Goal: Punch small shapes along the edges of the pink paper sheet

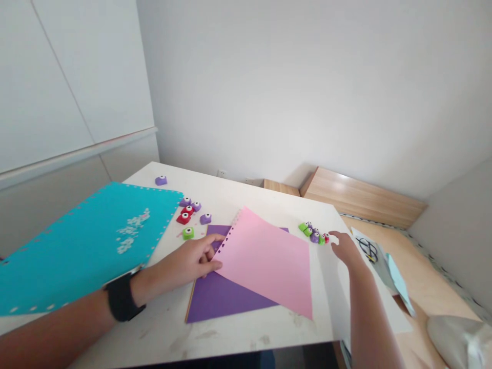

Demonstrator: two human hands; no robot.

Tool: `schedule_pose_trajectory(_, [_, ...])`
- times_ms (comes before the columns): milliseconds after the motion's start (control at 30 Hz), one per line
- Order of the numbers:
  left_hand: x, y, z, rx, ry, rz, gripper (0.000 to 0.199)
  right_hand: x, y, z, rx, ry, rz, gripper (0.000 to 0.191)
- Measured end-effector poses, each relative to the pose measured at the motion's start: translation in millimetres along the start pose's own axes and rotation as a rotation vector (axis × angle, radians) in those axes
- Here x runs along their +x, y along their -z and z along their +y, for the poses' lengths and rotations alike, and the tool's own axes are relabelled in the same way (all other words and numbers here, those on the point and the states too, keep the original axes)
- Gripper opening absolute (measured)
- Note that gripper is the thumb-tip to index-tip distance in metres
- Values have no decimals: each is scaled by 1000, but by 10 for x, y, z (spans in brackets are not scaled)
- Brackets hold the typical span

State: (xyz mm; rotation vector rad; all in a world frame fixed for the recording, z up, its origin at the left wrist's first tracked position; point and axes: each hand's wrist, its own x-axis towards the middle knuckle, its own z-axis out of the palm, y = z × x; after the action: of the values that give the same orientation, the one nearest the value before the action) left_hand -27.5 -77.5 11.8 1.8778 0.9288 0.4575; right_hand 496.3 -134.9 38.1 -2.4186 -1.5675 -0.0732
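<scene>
My left hand (196,259) pinches the punched left edge of a pink paper sheet (269,266), which lies tilted across a purple paper sheet (223,292). My right hand (346,248) hangs open, just right of a small cluster of green, purple and red craft punches (313,233), and I cannot tell whether it touches them. Left of the papers, a group of purple, red and green craft punches (188,211) stands on the white table (230,195). A teal paper sheet (84,246) with a dotted punched border and white paper specks lies beneath my left forearm.
A lone purple punch (161,180) sits near the far table edge. My left wrist wears a black watch (122,297). Beyond the right table edge lie a wooden surface (418,271), papers (371,251) and a grey bag (457,341).
</scene>
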Motion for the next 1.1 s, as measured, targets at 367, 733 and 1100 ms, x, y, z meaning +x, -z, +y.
schedule_pose_trajectory(367, [5, -40, -56, -77, 2, -51, 66, 181, -143, 168, 58, 56, -133, 31])
schedule_pose_trajectory(733, [9, -28, 24, -189, 33, 45, 53, -104, 327, -967, 667, 219, -19, 52])
schedule_pose_trajectory(1100, [44, -46, 42, -350, 62, 138, 48, -694, -46, -2743, 1141, 460, -388, 40])
